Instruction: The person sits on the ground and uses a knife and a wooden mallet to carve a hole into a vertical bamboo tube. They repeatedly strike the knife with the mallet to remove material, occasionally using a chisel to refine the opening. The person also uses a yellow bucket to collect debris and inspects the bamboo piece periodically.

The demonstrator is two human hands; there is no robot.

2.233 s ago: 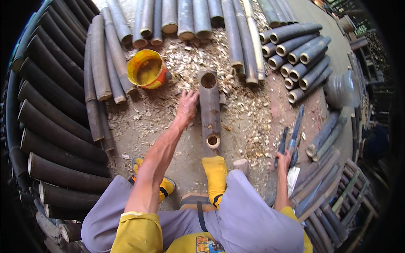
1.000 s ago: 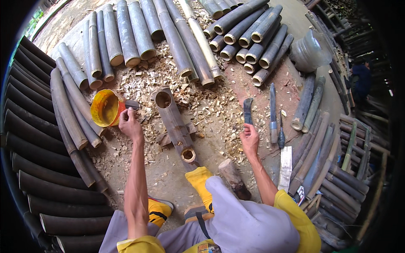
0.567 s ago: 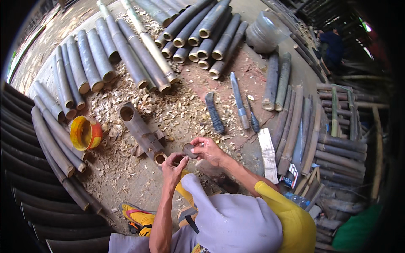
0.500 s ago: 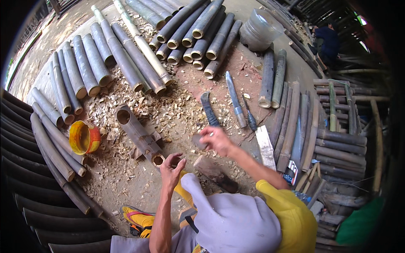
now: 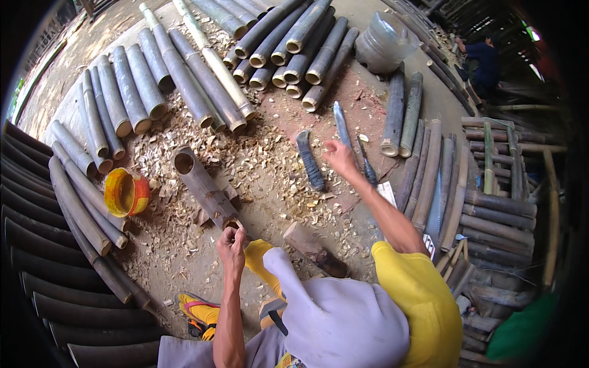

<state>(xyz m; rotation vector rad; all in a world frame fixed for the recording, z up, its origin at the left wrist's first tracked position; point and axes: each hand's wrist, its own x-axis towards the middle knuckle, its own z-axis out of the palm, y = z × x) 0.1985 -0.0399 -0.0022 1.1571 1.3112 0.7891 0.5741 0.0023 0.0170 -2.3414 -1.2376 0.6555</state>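
My left hand (image 5: 231,246) is closed, its fingertips pinched at the near end of a brown bamboo tube (image 5: 207,187) lying on the ground. A small pale bit shows at the fingertips, too small to name. My right hand (image 5: 341,158) is stretched forward over a long-bladed knife (image 5: 342,120), hiding its handle. Its fingers are blurred, and I cannot tell whether they grip anything. Just left of that hand lies a curved knife with a dark wrapped handle (image 5: 311,168). A thin pointed tool (image 5: 369,172) rests on its right. Nearer me lies a short thick wooden piece (image 5: 314,248).
Pale chips (image 5: 270,153) cover the ground. Cut bamboo tubes (image 5: 294,55) are piled at the back and more lie along both sides. A red and yellow tub (image 5: 127,193) stands left, a clear plastic container (image 5: 383,46) far right. Another person (image 5: 483,64) crouches at the back right.
My right hand has moved forward and right, over the knife. The grey flat thing at its fingers no longer shows. The left hand's fingers have closed together near the bamboo tube's end.
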